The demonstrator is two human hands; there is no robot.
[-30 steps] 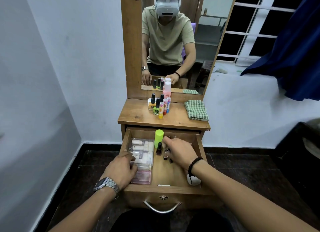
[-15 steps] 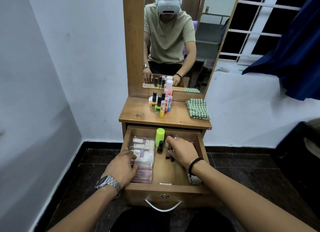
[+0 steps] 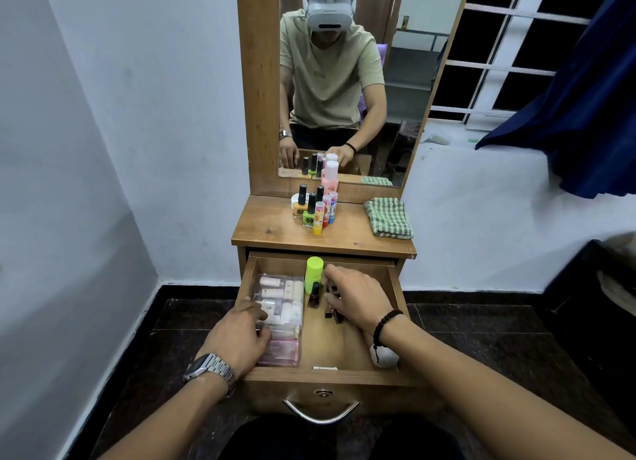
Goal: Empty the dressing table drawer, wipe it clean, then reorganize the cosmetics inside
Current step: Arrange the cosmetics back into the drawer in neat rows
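Note:
The wooden drawer point(image 3: 395, 287) is pulled out. My left hand point(image 3: 237, 335) rests on a clear pouch point(image 3: 282, 301) of small pale bottles lying along the drawer's left side. My right hand point(image 3: 354, 298) is curled over several small dark nail polish bottles point(image 3: 314, 298) in the drawer's middle, its fingertips pinching one of them. A lime green bottle point(image 3: 314, 270) stands at the back, just left of my right hand. A white round item point(image 3: 383, 356) lies in the front right corner, partly under my wrist.
On the table top point(image 3: 268, 229) stand several nail polish bottles and lip balms point(image 3: 315, 208) with a pink bottle point(image 3: 331, 175) behind them. A folded green checked cloth point(image 3: 389, 217) lies at the right. The mirror point(image 3: 344, 81) stands behind. A metal handle point(image 3: 321, 413) juts from the drawer front.
My right hand has shifted slightly toward the back of the drawer, closer to the lime green bottle. My left hand stays on the pouch.

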